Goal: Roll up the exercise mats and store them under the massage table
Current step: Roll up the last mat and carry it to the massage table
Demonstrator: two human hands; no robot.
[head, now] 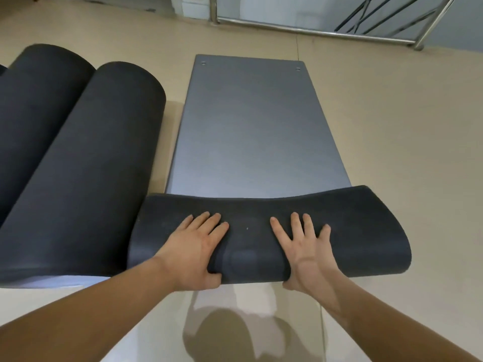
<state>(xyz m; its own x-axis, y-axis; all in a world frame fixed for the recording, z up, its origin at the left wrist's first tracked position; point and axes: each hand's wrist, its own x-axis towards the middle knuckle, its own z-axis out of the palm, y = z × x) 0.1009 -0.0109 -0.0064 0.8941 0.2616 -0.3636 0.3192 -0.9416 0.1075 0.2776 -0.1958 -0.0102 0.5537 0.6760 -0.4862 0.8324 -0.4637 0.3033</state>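
A grey exercise mat [251, 126] lies flat on the floor, stretching away from me. Its near end is rolled into a dark roll [352, 231] lying crosswise. My left hand [193, 252] presses on the roll left of its middle, fingers spread over the top and thumb under the near edge. My right hand [305, 249] presses the same way to the right of the middle. Two rolled dark mats lie to the left: one [86, 165] beside the flat mat, the other [28, 108] further left.
Beige tiled floor [405, 126] surrounds the mats. A steel railing base [313, 30] and a dark folding frame [379, 17] stand at the far wall. My shadow falls on the floor in front of me. No massage table shows.
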